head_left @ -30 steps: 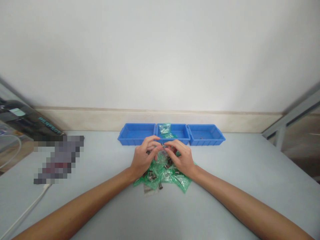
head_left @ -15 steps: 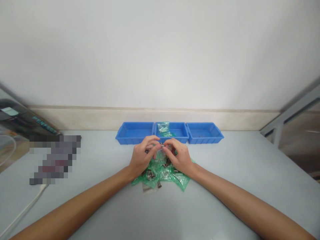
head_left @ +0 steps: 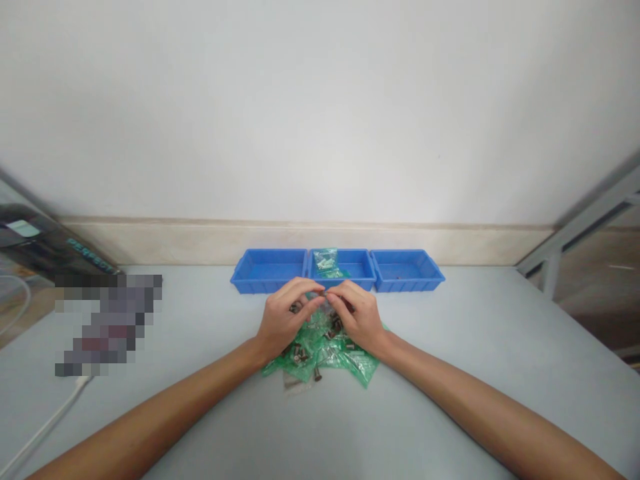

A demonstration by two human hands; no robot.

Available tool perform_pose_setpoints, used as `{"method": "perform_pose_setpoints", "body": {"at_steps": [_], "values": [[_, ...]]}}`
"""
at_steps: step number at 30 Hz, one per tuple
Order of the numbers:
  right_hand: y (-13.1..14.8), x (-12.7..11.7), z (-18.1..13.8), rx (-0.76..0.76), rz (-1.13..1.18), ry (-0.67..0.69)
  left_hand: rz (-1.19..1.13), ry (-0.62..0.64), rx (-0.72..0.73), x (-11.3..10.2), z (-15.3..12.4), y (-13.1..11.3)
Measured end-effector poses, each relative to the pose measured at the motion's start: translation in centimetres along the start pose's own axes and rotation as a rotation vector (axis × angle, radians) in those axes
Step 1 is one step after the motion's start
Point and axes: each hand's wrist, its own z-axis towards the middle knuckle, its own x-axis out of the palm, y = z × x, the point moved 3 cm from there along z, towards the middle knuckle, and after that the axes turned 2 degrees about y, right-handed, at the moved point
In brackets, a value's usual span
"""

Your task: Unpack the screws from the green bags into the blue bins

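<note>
My left hand [head_left: 287, 317] and my right hand [head_left: 356, 313] meet fingertip to fingertip above a pile of green plastic bags [head_left: 313, 347]. Thumb and forefinger of each hand are brought together in a pinch around something tiny, mostly covered by the fingers. Dark metal screws [head_left: 300, 353] show in and on the bags below. One loose screw [head_left: 317, 375] lies at the pile's front edge, beside a small clear bag [head_left: 296, 383]. The hands hide part of the pile.
Three blue trays stand in a row behind the hands: a left tray [head_left: 270, 287], a middle tray [head_left: 367, 283] and a right tray [head_left: 410, 285]. A green bag [head_left: 326, 259] lies in the middle one. At left are a blurred-out device [head_left: 107, 327], a white cable [head_left: 45, 427] and a dark box [head_left: 55, 247].
The view has shifted slightly, so the trays sit a little lower. My fingertips have closed in on each other, and the small metal piece seen between them before is now mostly hidden.
</note>
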Motion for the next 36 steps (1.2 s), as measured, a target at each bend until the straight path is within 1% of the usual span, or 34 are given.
{"method": "perform_pose_setpoints", "body": {"at_steps": [5, 9, 12, 14, 17, 19, 22, 28, 33, 36], "values": [[-0.4, 0.1, -0.1, 0.072, -0.058, -0.031, 0.025, 0.000, -0.056, -0.2, -0.2, -0.1], [-0.3, 0.0, 0.0, 0.060, -0.051, -0.023, 0.055, -0.043, -0.022, -0.3, -0.1, -0.3], [-0.2, -0.1, 0.0, 0.046, -0.034, -0.018, 0.036, -0.040, -0.025, -0.2, 0.1, -0.2], [-0.1, -0.1, -0.1, 0.019, -0.027, -0.004, -0.024, -0.029, -0.072, -0.1, 0.0, 0.1], [-0.1, 0.0, -0.2, -0.027, -0.016, 0.022, -0.177, -0.022, -0.143, 0.2, -0.2, 0.5], [-0.1, 0.1, -0.3, -0.049, -0.006, 0.035, -0.252, -0.010, -0.159, 0.4, -0.3, 0.7], [0.1, 0.1, -0.3, -0.064, -0.007, 0.037, -0.293, 0.015, -0.151, 0.5, -0.4, 0.8], [0.3, 0.1, -0.2, -0.098, -0.021, 0.044, -0.282, 0.031, -0.140, 0.5, -0.5, 0.8], [0.1, 0.2, -0.2, -0.061, -0.007, 0.065, -0.254, 0.029, -0.141, 0.5, -0.4, 0.8], [0.1, 0.1, -0.3, -0.037, -0.014, 0.047, -0.190, 0.012, -0.128, 0.3, -0.2, 0.6]]}}
